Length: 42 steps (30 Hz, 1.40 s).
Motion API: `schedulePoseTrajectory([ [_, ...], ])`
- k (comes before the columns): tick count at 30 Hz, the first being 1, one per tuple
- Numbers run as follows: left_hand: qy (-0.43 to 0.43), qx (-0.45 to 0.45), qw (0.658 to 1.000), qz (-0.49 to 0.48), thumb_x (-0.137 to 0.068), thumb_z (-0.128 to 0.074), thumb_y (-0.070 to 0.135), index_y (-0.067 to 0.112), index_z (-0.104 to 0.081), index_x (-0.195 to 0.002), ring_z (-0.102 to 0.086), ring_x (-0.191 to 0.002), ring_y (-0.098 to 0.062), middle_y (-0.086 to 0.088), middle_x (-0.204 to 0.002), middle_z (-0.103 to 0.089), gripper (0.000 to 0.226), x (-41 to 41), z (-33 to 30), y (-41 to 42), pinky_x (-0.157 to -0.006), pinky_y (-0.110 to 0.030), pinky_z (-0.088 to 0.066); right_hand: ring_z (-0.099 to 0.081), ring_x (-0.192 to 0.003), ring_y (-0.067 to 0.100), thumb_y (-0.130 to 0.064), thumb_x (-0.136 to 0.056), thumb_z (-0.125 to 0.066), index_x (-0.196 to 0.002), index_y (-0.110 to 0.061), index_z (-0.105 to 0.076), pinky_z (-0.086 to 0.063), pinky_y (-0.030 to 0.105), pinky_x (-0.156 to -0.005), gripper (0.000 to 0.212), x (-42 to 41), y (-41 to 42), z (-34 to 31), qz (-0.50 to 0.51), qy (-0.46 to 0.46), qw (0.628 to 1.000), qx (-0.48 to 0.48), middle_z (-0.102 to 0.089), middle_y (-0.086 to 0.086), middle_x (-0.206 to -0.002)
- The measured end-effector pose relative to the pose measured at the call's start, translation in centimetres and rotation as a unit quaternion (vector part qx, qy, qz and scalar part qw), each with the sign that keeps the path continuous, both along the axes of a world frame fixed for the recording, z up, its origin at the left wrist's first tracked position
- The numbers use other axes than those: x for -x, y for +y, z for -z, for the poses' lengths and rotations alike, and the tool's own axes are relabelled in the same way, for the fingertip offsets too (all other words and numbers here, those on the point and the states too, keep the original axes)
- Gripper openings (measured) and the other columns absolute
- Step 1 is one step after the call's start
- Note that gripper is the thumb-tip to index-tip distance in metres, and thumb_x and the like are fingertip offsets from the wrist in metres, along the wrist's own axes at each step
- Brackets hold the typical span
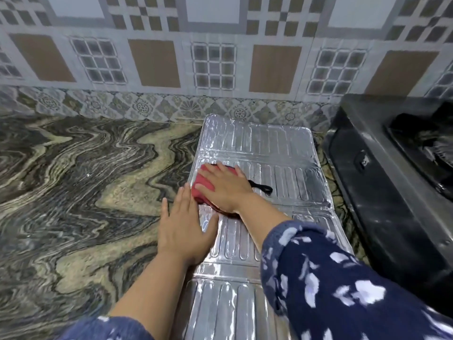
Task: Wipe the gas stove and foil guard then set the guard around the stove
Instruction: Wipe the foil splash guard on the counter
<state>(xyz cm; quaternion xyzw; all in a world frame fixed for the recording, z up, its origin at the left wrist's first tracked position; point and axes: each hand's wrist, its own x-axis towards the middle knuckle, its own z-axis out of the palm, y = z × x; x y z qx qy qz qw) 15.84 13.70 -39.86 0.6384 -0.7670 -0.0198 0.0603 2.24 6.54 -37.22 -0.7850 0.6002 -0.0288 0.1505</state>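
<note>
The silver foil guard [264, 148] lies flat on the marbled counter, its ribbed panels stretching from the wall toward me. My right hand [225, 185] presses flat, fingers straight, on a red cloth [200, 182] at the guard's left side; a black loop [263, 187] of the cloth sticks out to the right. My left hand [183, 229] rests flat with straight fingers on the guard's left edge, partly on the counter. The black gas stove [382, 173] stands to the right of the guard, with its burner grate at the far right.
The marbled counter [81, 180] spreads wide to the left. A patterned tiled wall [220, 57] rises behind the guard and stove. Only a narrow strip of counter separates the guard from the stove.
</note>
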Motion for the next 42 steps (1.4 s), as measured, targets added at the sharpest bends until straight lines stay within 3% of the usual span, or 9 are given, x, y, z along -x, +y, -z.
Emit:
schedulePoseTrajectory([
  [10,0.012,-0.019,1.0,-0.004,-0.08,-0.001,0.067,0.013,0.003,-0.153,0.012,-0.148,-0.012,-0.001,-0.161,0.01,0.091,0.1,-0.5,0.3,-0.119,-0.045,0.01,0.007,-0.149,0.017,-0.045,-0.099,-0.019,-0.152,-0.03,-0.006,0.006,0.053,-0.118,0.057,4.5,-0.2,0.1,0.12,0.014,0.993,-0.02,0.002,-0.008,-0.162],
  [14,0.009,-0.025,1.0,0.004,-0.077,0.003,0.066,0.01,0.005,-0.153,0.012,-0.148,-0.015,-0.005,-0.161,0.011,0.094,0.2,-0.7,0.4,-0.12,-0.044,0.007,0.005,-0.149,0.017,-0.048,-0.095,-0.032,-0.15,-0.033,-0.017,0.007,0.055,-0.117,0.059,1.7,1.2,-0.8,0.053,-0.013,0.998,-0.029,-0.001,-0.011,-0.161],
  [18,0.02,-0.012,1.0,-0.002,-0.079,-0.002,0.067,0.009,-0.004,-0.153,0.008,-0.149,-0.015,-0.005,-0.162,0.006,0.094,0.2,-0.7,0.4,-0.12,-0.043,0.008,0.007,-0.149,0.016,-0.059,-0.095,-0.023,-0.151,-0.034,-0.007,0.008,0.055,-0.117,0.063,-1.4,-1.5,-0.4,0.007,0.008,1.0,-0.026,0.001,-0.013,-0.161],
  [24,0.021,-0.009,1.0,-0.007,-0.086,-0.011,0.067,0.014,0.005,-0.153,0.013,-0.148,-0.012,0.0,-0.161,0.011,0.087,0.1,-0.7,0.4,-0.119,-0.044,0.012,0.007,-0.149,0.021,-0.054,-0.098,-0.014,-0.152,-0.032,-0.001,0.004,0.055,-0.118,0.059,2.3,-4.6,-0.5,0.069,0.003,0.997,-0.026,0.006,-0.009,-0.161],
  [32,0.012,-0.022,1.0,-0.005,-0.084,-0.006,0.068,0.013,0.007,-0.152,0.014,-0.147,-0.012,0.0,-0.16,0.014,0.089,0.0,-0.7,0.3,-0.119,-0.046,0.011,0.007,-0.149,0.017,-0.051,-0.099,-0.014,-0.152,-0.032,-0.001,0.004,0.053,-0.118,0.058,9.1,1.3,0.4,0.167,0.035,0.985,-0.021,0.005,-0.009,-0.161],
  [37,0.0,-0.018,1.0,0.007,-0.077,0.005,0.07,0.012,0.006,-0.153,0.013,-0.148,-0.013,-0.002,-0.161,0.012,0.095,-0.5,-0.6,1.0,-0.119,-0.047,0.011,0.005,-0.149,0.014,-0.049,-0.099,-0.017,-0.151,-0.032,-0.008,0.002,0.052,-0.119,0.055,6.2,4.9,0.5,0.133,0.026,0.991,0.009,0.001,-0.012,-0.161],
  [42,-0.004,-0.004,0.999,0.032,-0.077,0.003,0.074,0.013,0.002,-0.153,0.011,-0.148,-0.011,0.001,-0.161,0.008,0.097,-1.8,-0.5,1.9,-0.119,-0.044,0.012,0.003,-0.149,0.013,-0.053,-0.098,-0.022,-0.15,-0.036,-0.009,0.006,0.049,-0.119,0.056,7.2,5.2,0.3,0.097,-0.01,0.995,0.008,-0.002,-0.012,-0.161],
])
